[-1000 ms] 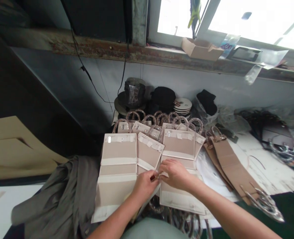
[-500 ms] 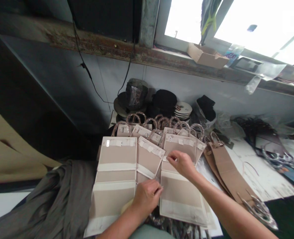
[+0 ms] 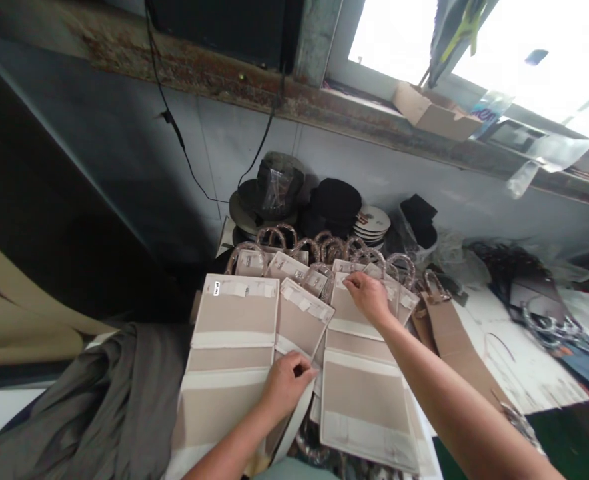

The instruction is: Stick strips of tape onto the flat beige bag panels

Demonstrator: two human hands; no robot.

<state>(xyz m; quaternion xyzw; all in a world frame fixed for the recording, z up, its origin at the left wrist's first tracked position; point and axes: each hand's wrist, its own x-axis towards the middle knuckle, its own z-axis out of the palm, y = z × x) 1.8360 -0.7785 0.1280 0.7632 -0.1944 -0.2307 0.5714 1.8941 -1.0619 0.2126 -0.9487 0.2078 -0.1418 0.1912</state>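
Beige bag panels with pale bands lie spread before me: a left panel [image 3: 239, 310], a tilted middle panel [image 3: 302, 317] and a right panel [image 3: 364, 393]. My right hand [image 3: 369, 295] is over the upper part of the right panel, by its pale top band. Its thumb and fingertips are pinched together; anything between them is too small to make out. Lower down, between the left and right panels, is my left hand [image 3: 287, 385], thumb and forefinger closed in a ring. A pale strip [image 3: 297, 420] runs below it. What this hand pinches I cannot make out.
Plastic-wrapped handles [image 3: 369, 257] rise behind the panels. Black rolls [image 3: 334, 200] and white reels [image 3: 373, 220] stand by the wall. Grey cloth [image 3: 139, 393] lies at left, a brown strap-like panel [image 3: 467, 350] at right. A cardboard box [image 3: 434, 113] sits on the sill.
My right hand has moved up the right panel to its top band. My left hand has risen slightly, and the pale strip now shows below it. The view has shifted slightly.
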